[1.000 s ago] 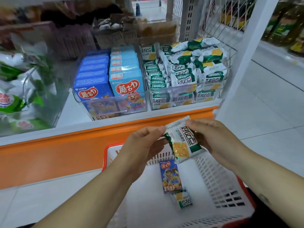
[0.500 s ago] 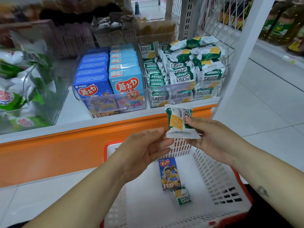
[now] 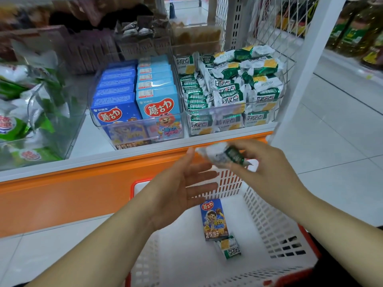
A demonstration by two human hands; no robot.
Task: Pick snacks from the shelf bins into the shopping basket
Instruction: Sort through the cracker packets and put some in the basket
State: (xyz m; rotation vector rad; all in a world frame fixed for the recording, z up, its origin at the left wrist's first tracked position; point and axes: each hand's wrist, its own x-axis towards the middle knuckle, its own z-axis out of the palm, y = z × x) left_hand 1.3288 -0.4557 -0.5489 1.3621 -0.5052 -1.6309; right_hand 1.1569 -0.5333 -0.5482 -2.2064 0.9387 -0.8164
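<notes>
My right hand pinches a green-and-white cracker pack, blurred with motion, above the far rim of the white shopping basket. My left hand is held flat beside the pack, fingers straight, holding nothing. On the basket floor lie a blue biscuit box and a second small cracker pack. On the shelf, one clear bin holds several green cracker packs, and the clear bin left of it holds blue biscuit boxes.
A third clear bin with green-and-white bags sits at the far left. The orange shelf front runs just behind the basket. A white post stands at the right, with tiled floor beyond it.
My left hand has let go of the cracker pack and opened flat. My right hand has turned the pack over, which now blurs above the basket's far rim.
</notes>
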